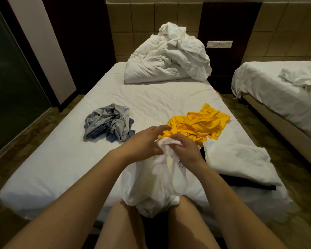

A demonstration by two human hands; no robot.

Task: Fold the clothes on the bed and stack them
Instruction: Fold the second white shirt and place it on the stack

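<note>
Right hand [185,148] grips the white garment [151,180]; left hand [144,141], grip unclear. Folded white piece [237,159] at three o'clock; yellow garment [199,124], grey heap [108,121] remain

Bare sheet lying open mid-bed [151,103], between grey heap [109,122] and yellow garment [198,123]; duvet pile [167,56] blocking the head end.

At centre, the right hand [185,149] grips the bunched top of a limp white fabric garment [151,182], the left hand [144,143] touching it; crumpled yellow shirt [199,123] at two o'clock, grey-blue clothes heap [108,121] at ten.
</note>
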